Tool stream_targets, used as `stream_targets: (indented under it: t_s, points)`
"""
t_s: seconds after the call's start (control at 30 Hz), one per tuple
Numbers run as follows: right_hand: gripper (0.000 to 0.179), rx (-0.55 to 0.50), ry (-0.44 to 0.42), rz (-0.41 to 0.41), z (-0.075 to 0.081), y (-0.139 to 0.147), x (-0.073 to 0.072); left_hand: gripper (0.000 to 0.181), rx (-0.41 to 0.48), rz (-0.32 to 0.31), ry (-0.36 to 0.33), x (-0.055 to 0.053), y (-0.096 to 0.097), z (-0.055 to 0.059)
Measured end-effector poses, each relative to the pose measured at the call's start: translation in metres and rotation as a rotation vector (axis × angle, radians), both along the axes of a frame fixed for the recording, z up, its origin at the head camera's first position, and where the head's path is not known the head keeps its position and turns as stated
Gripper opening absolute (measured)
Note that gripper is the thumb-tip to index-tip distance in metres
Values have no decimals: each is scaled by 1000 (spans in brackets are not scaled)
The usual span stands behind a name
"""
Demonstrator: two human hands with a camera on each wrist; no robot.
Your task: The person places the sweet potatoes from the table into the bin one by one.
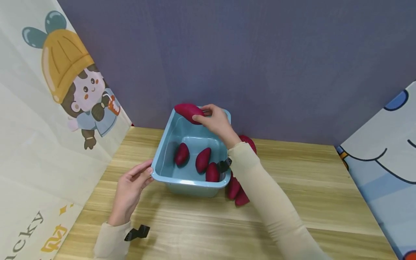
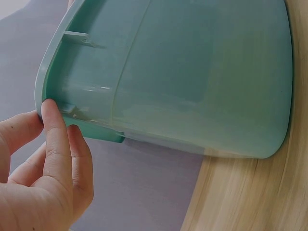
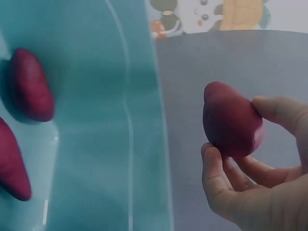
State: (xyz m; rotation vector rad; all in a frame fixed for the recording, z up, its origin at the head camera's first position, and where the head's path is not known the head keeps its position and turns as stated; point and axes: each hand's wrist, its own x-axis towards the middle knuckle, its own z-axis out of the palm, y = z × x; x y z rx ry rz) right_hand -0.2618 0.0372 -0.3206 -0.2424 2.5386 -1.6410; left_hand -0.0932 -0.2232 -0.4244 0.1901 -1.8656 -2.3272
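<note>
A light-blue plastic bin (image 1: 191,186) stands on the wooden table, with several dark red sweet potatoes on its floor, such as this sweet potato (image 1: 182,154). With thumb and fingers, my left hand (image 1: 130,187) pinches the bin's near left corner rim; the left wrist view shows fingertips (image 2: 50,108) against that rim. Over the bin's far end, my right hand (image 1: 216,121) holds another sweet potato (image 1: 188,112) between thumb and fingers. In the right wrist view the held sweet potato (image 3: 231,120) appears clear of the bin wall (image 3: 144,115).
Beside the bin's right wall, partly under my right forearm, lie more sweet potatoes (image 1: 242,198) and a red, rough-textured thing (image 1: 249,142), mostly hidden. A dark blue-grey backdrop (image 1: 260,65) rises behind the table (image 1: 308,180). Printed cloths hang at left (image 1: 29,119) and right.
</note>
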Motion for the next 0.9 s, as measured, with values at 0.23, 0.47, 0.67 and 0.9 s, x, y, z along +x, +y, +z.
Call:
stream_targets:
  t_s: [0.23,0.47,0.67,0.9]
  points:
    - [59,99,-38,70,-26,-9,-4,44,0,-2,2,-1,0,-1]
    - [56,275,-63,174,-38,-14,-7,46,-4,2,-4,0,-1,0]
    - [54,366,-67,241,-44,-15,-10,45,0,-1,3,0,-1,1]
    - [53,400,-58,262,-48,-16,-10,46,13,3,7,0,-1,0]
